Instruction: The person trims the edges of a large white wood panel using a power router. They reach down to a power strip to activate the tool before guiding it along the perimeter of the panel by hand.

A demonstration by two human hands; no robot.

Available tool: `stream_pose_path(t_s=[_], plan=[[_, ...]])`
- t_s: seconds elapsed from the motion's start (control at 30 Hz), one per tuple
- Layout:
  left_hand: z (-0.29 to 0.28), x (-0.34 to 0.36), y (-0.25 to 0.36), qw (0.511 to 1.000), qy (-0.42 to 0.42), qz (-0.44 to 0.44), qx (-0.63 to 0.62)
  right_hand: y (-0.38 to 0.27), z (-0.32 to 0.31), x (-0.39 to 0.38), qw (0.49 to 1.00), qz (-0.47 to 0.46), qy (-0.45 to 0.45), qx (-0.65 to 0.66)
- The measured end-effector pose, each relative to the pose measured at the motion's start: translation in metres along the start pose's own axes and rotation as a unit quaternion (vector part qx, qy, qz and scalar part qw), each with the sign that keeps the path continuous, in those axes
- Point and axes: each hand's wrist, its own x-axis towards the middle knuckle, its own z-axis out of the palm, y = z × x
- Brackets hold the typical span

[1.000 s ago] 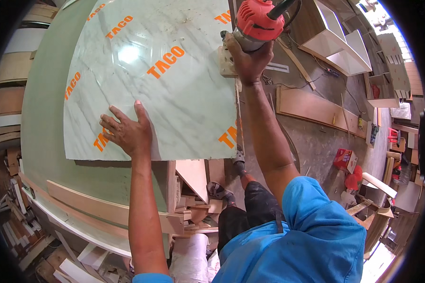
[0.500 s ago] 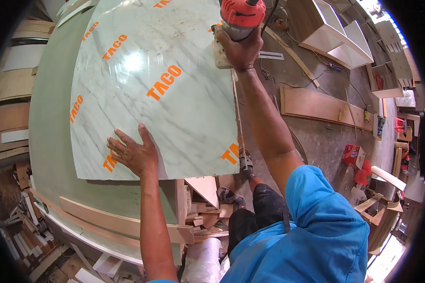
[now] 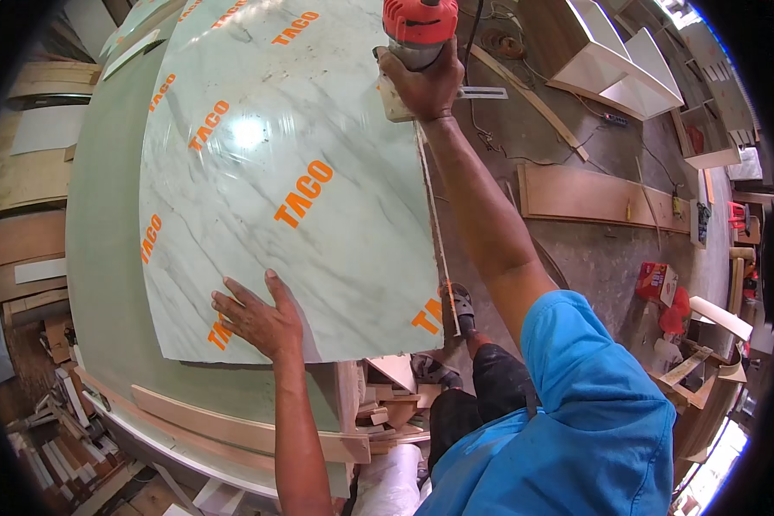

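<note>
My right hand is wrapped round a red-topped trim router at the far right edge of a white, marble-patterned sheet. The router's pale base rests on that edge, and a slotted metal guide bar sticks out to the right. A thin strip runs along the sheet's right side, parted from it towards the near end. My left hand lies flat on the near left part of the sheet, fingers spread. The bit under the router is hidden.
The sheet lies on a larger greenish board. A wooden plank runs along the near side, with wood offcuts below. On the floor to the right are a long board, cables, a red box and a white cabinet.
The router and my right hand have moved farther away along the sheet's right edge. The sheet sits lower in the view. My left hand stays flat on it.
</note>
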Motion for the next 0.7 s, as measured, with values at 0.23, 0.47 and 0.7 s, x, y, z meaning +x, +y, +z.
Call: stream_pose_path(t_s=[0.23,0.47,0.7], plan=[[-0.009,0.004,0.006,1.0,-0.026,-0.01,0.002,0.014,0.019,0.024,1.0,-0.004,0.006,-0.007],[-0.01,0.004,0.008,0.999,-0.033,-0.01,-0.001,0.031,0.037,0.045,1.0,-0.011,0.015,-0.01],[-0.009,0.005,0.006,0.999,-0.035,-0.004,-0.007,0.04,0.051,0.06,0.999,-0.021,0.026,0.0]])
